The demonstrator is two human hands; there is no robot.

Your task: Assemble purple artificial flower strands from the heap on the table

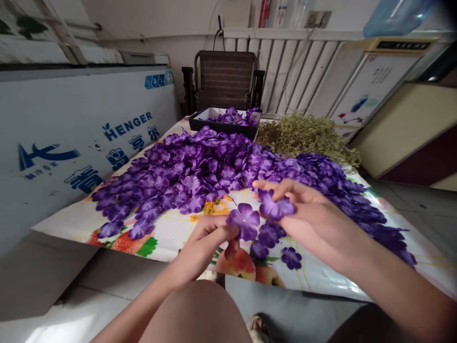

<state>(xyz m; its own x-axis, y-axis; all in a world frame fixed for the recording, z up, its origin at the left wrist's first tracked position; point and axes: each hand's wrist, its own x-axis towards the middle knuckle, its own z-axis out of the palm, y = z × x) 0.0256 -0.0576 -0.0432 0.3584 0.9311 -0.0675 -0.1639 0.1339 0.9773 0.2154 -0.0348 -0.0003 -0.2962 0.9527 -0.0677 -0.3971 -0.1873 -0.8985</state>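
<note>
Flat purple five-petal fabric blossom [244, 221] pinched in left hand [205, 243], held just above fruit-print plastic tablecloth [171, 233]. Right hand [314, 221] clamped on edge of second purple fabric blossom [274, 207], just beside the first. Large heap of loose purple blossoms [193, 171] covers the cloth behind; black rectangular tray [224, 129] holds more at far end.

One left hand [203, 245], one right hand [314, 224], two held purple fabric blossoms [243, 220], one black tray [223, 131], one chair [224, 78].
</note>
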